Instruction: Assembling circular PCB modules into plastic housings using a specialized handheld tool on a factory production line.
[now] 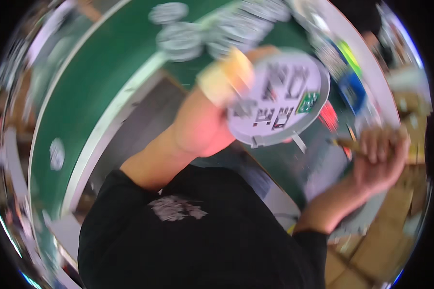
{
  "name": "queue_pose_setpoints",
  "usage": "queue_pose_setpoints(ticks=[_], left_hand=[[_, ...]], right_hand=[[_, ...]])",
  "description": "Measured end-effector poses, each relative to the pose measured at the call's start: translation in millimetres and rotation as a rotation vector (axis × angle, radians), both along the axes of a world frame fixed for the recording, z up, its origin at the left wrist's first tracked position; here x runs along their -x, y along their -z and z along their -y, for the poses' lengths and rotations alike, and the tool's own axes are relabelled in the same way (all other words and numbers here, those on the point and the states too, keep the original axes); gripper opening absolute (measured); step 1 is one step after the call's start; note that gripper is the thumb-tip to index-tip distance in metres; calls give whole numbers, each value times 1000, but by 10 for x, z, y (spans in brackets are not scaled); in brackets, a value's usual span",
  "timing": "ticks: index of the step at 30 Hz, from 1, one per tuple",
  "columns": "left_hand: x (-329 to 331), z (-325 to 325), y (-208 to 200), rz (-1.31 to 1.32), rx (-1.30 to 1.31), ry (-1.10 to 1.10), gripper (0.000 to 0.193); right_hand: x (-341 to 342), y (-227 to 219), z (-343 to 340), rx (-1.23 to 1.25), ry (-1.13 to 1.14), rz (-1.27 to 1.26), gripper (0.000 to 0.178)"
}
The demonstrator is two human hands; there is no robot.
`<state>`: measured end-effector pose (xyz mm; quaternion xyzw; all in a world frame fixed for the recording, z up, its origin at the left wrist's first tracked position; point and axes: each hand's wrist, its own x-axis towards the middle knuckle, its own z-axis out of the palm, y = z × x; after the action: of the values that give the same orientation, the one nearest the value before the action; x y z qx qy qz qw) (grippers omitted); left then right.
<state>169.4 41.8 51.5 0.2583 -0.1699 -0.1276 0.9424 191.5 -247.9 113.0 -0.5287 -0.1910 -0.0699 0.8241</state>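
My left hand [205,118] is closed on the edge of a round white housing [260,94], holding it tilted above the bench. Dark parts and a small green circuit board [308,102] sit inside its rim. Pale yellow wrapping [226,77] covers some fingers of that hand. To the right, my right hand [381,156] is curled around a thin tool with a brownish shaft [345,143], its tip toward the housing. Motion blur hides the tool's exact kind.
Stacks of round whitish discs [181,41] stand on the green belt [99,58] at the far side. A blue bin [352,94] and a red object [328,117] lie right of the housing. Cardboard boxes [388,212] are at the right. A single disc [57,154] is far left.
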Motion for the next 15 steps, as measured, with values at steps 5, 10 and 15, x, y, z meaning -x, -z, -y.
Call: queue_pose_setpoints(ticks=[5,10,15], left_hand=[[213,-1377,399,112,-1406,-957,46],[797,-3232,879,-487,-2075,-1463,73],[1597,-4574,778,-1141,-2162,-1516,78]], right_hand=[[-26,26,168,71,244,44,31],[-566,221,581,109,-441,-33,27],[-395,473,6,161,332,-213,36]])
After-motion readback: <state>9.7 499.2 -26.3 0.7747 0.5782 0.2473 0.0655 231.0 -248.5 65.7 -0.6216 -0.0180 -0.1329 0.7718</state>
